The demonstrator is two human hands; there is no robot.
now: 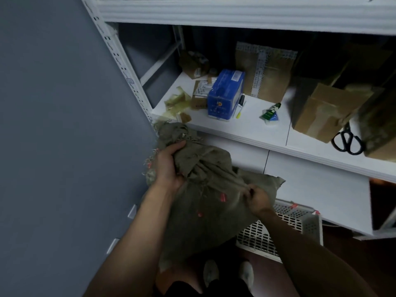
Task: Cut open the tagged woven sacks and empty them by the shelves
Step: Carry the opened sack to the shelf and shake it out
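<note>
At the bottom centre of the frame, the person's shoes (pixel 211 273) stand on dark floor. Just above them hangs the sack (pixel 203 221), held off the floor in mid-frame. Its long axis runs from the lower centre up and left to a frayed mouth near the shelf (pixel 246 129) edge.

The left hand (pixel 169 166) has a full grip around the bunched neck at the sack's upper left. The right hand (pixel 258 199) has a narrow pinch grip on a fold of cloth at the sack's right side. Small red tags (pixel 222 198) dangle on the cloth between the two hands. The sack looks tied and uncut.

Behind the sack, at lower right, sits a white basket (pixel 267 239), partly covered by it.

Farther up, the shelf carries a blue box (pixel 225 95) at centre and cartons (pixel 327 112) to the right. The scissors (pixel 347 140) lie at the right edge of the frame, near the shelf's front lip and well apart from the sack.

They lie up and to the right of both hands, and the right hand is the nearer one. I judge that this hand would let go to fetch them, while the left keeps the neck up for the cut.
</note>
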